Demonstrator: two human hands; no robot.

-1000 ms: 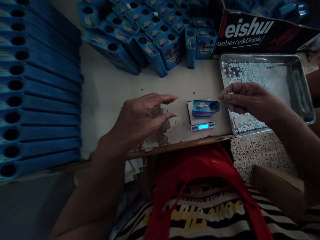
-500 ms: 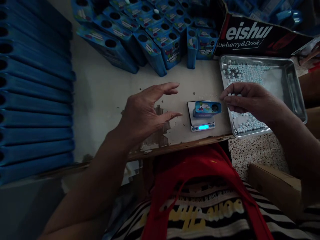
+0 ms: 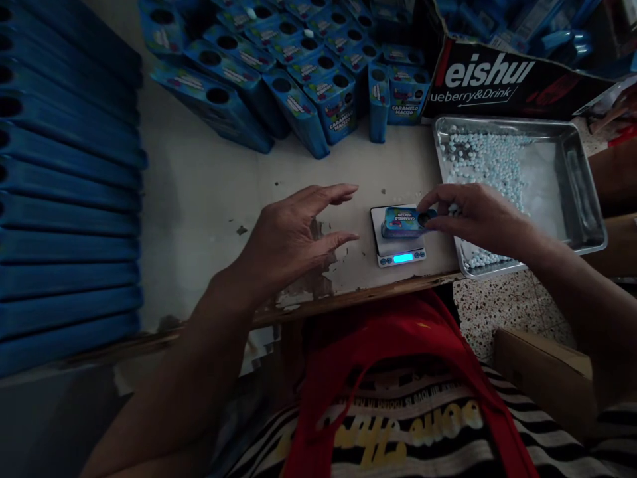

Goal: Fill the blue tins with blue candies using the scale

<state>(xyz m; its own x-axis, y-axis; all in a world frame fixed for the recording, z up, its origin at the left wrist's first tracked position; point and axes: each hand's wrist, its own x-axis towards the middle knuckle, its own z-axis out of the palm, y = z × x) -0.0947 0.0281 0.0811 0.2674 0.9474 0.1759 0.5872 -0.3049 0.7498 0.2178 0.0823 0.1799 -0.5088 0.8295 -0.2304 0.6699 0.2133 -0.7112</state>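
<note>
A small blue candy box (image 3: 402,222) lies on its side on a digital scale (image 3: 404,249) with a lit display. The box's round dark hole (image 3: 426,218) faces right. My right hand (image 3: 470,209) is curled, its thumb and fingertips at the hole; pale candies show between its fingers, though some may be tray candies seen through the gap. Left of the scale, my left hand (image 3: 303,222) is held above the table, thumb and fingers apart, with nothing in it. A metal tray (image 3: 562,172) of small pale-blue and white candies (image 3: 490,156) sits beneath and beyond my right hand.
Several upright blue boxes (image 3: 318,86) with round holes stand at the back. Blue boxes are stacked along the left (image 3: 70,226). A black carton (image 3: 497,83) of blue packs stands back right. The table's worn front edge (image 3: 348,295) lies near my red apron (image 3: 388,325).
My right hand has moved left from the tray's edge to the hole of the box on the scale. My left hand remains open in nearly the same place.
</note>
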